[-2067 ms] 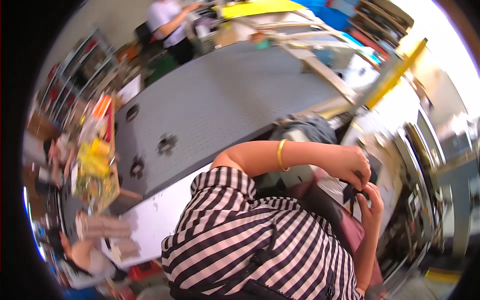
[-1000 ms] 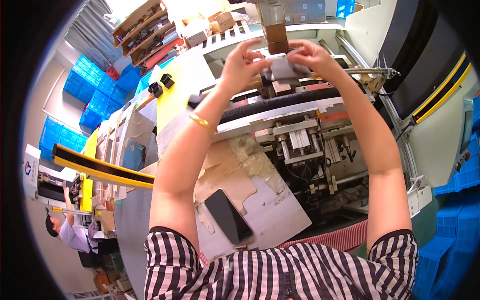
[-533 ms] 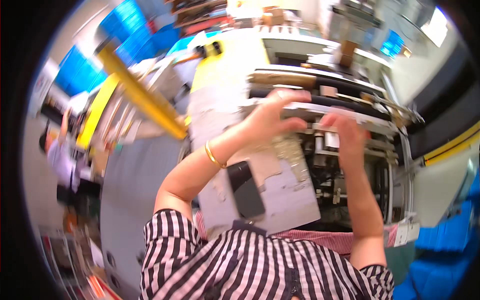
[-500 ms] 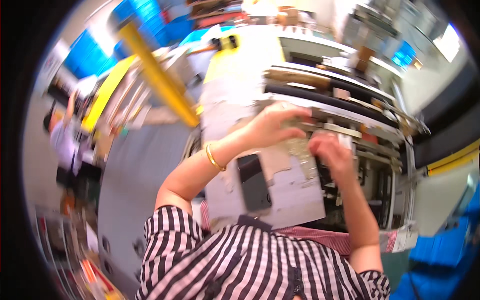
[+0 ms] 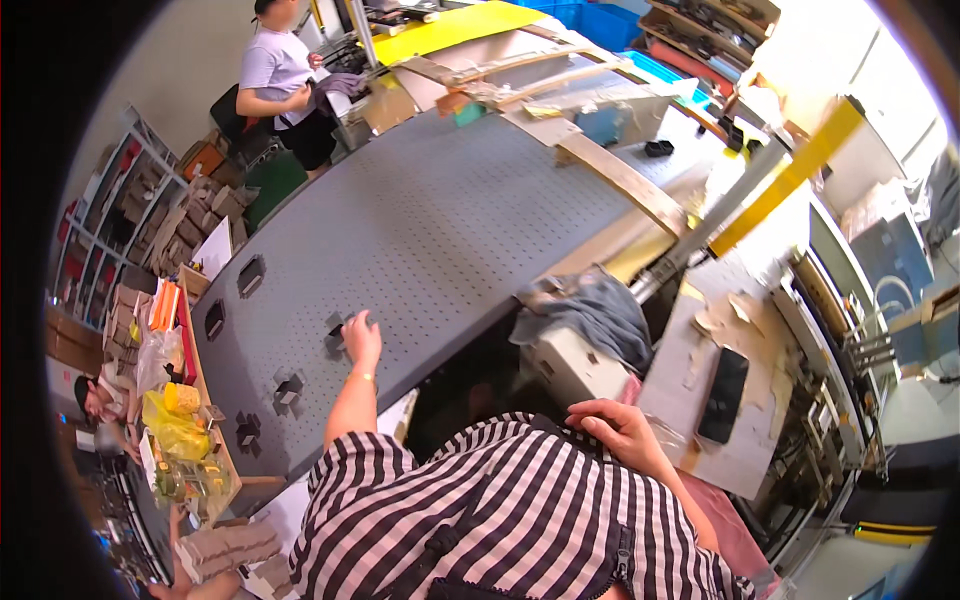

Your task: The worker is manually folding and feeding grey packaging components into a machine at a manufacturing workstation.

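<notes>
My left hand (image 5: 362, 340) reaches out over a large grey perforated table (image 5: 420, 230), its fingers apart. It is right beside a small dark grey open-ended box-like piece (image 5: 335, 330); whether the fingertips touch it I cannot tell. Similar pieces, a nearer one (image 5: 288, 390) among them, stand spaced along the left end of this surface. In front of my body hangs my right hand (image 5: 622, 432), fingers loosely bent and apart, with nothing visible in it. Beyond it, a black smartphone (image 5: 722, 395) lies on a pale board (image 5: 690, 350) with torn scraps.
A grey cloth (image 5: 590, 320) drapes over a white box (image 5: 575, 368) beside the table. A yellow-and-metal post (image 5: 790, 180) rises at the right. Bags and yellow items (image 5: 180, 420) fill a wooden tray on the left. A co-worker (image 5: 280, 85) stands at the far left.
My view has swung left, from the board with the phone to the perforated table. My hands have parted: the left has gone out over this table, the right has come back near my body.
</notes>
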The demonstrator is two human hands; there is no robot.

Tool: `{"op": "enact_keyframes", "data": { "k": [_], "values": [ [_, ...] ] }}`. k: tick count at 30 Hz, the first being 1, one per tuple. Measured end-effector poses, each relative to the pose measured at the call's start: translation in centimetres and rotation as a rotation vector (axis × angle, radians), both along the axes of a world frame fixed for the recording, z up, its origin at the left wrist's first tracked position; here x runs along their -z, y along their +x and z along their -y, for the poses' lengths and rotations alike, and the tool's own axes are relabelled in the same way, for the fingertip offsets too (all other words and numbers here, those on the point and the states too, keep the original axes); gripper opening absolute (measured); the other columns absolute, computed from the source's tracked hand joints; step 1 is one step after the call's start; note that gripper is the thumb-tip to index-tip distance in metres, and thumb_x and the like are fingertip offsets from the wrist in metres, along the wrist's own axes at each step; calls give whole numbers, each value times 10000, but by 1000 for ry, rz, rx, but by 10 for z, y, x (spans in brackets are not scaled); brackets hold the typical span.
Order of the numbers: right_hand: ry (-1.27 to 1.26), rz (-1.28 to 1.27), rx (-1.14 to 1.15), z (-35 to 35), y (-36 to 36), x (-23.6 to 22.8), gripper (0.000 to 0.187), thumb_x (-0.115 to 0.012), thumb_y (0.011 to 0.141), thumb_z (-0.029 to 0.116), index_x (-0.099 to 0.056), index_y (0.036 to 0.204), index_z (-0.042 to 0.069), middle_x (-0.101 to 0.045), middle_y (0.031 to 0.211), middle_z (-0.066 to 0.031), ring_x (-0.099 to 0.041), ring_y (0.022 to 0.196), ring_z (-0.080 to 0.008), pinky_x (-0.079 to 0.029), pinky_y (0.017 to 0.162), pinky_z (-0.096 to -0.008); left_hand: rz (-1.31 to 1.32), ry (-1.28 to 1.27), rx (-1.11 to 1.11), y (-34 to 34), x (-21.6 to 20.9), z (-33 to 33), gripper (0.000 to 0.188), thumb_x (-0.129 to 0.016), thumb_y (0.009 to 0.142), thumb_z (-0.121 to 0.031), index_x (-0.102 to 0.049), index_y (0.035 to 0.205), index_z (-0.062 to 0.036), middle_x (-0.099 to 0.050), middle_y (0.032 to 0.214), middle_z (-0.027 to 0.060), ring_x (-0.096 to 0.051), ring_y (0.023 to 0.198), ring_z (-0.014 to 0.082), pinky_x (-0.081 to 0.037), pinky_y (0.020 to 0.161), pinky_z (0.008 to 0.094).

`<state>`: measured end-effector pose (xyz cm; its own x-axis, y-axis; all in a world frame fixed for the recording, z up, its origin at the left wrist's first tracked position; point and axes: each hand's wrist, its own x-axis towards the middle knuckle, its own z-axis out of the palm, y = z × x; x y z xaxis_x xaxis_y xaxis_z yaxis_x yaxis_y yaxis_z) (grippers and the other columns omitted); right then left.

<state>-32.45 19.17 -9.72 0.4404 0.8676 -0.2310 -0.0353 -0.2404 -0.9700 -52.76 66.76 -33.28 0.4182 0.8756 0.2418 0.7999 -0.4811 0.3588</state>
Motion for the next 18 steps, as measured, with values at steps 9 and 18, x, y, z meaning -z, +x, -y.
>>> {"op": "enact_keyframes", "data": {
  "k": [9,18],
  "values": [
    [8,288,-288,-118,-11,-9,306,-602,943,220,-629,1180,29,-672,1084,-144,-650,978,-252,-508,872,-339,-74,-60,174,-56,17,-50,230,-726,786,-104,-704,1015,-97,-671,988,121,-605,944,312,-487,861,407],
    [111,559,-131,-59,-4,-5,283,-629,918,210,-645,1148,46,-682,1049,-133,-644,985,-280,-497,890,-364,471,-928,790,116,-139,59,138,-701,858,-126,-720,865,11,-686,754,23,-597,681,86,-487,623,236]
  ]
}}
